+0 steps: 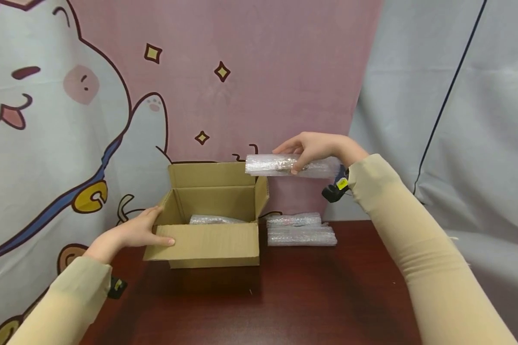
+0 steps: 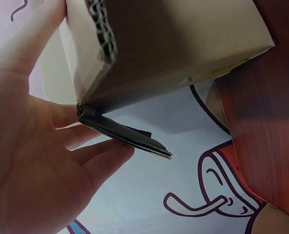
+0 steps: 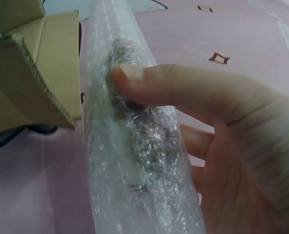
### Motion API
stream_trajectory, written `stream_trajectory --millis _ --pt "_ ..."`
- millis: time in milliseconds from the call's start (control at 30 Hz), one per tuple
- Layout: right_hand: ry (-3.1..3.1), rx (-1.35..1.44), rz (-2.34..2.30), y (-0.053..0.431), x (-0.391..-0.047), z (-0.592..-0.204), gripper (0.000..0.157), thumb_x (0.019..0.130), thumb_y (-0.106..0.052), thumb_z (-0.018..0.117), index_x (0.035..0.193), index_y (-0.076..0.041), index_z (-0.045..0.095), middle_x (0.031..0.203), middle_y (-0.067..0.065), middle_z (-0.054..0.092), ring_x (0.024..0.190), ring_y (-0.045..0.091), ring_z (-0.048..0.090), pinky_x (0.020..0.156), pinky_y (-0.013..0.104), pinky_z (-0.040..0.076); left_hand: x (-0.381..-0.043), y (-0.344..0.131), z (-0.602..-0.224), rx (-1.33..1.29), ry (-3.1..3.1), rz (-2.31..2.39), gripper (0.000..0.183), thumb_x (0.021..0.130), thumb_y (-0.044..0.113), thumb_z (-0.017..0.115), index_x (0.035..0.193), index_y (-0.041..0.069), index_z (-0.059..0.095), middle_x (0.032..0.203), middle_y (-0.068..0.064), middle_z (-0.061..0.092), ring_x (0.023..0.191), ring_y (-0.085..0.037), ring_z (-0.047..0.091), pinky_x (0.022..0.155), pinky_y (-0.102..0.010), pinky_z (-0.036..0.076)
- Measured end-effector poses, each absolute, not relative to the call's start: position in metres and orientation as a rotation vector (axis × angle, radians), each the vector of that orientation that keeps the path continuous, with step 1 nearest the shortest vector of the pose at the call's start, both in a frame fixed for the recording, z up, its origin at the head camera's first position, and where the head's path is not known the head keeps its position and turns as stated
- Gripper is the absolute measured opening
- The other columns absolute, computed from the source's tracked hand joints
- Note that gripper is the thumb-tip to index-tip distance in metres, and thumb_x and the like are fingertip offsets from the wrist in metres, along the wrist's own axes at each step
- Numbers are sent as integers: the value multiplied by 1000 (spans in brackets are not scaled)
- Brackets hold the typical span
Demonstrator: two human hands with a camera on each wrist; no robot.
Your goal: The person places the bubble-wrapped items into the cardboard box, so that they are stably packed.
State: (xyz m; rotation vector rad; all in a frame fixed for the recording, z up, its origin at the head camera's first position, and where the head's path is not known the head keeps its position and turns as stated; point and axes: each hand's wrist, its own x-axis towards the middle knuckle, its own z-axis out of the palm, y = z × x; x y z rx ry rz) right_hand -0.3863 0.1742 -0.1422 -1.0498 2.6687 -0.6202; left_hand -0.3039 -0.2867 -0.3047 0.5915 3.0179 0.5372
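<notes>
My right hand (image 1: pixel 317 147) grips a bubble-wrapped roll (image 1: pixel 265 164), raised above the table and just right of the cardboard box (image 1: pixel 213 244). In the right wrist view the thumb (image 3: pixel 149 83) presses on the clear wrap, with the other fingers behind it; something dark shows through the plastic. At the box's front left corner, my left hand (image 1: pixel 131 232) holds the cardboard, thumb over the front flap and fingers at the left side. The box's flaps stand apart, and another bubble-wrapped piece (image 1: pixel 213 219) lies inside, partly hidden by the front flap.
Two more bubble-wrapped bundles (image 1: pixel 302 235) lie side by side on the dark red table (image 1: pixel 311 297), right of the box. Behind the table hangs a pink and white cloth (image 1: pixel 267 86) with a cartoon print. A pale grey cloth (image 1: pixel 479 143) hangs at the right.
</notes>
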Motion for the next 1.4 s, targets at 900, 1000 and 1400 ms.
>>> stream_trajectory --millis 900,1000,1400 --pt "2603 -1246 -560 41 -391 -150 66 77 -17 81 138 -26 57 138 -4 54 126 15 47 100 30 41 -301 -291 -307 584 3023 546 114 78 56 75 145 -17 19 146 -42 19 134 -56 21 104 -65 25" --pt "2603 -1259 -563 29 -393 -156 66 78 -17 80 138 -26 56 139 -3 53 128 14 46 100 30 41 -300 -292 -307 580 3027 547 114 78 55 75 145 -17 19 146 -42 19 134 -56 21 104 -65 25" --pt "2589 -1223 -595 2 -402 -187 68 80 -15 81 141 -21 53 143 0 50 131 17 45 105 29 36 -303 -290 -305 600 3016 558 115 77 56 75 145 -18 18 146 -42 19 135 -55 19 106 -65 23"
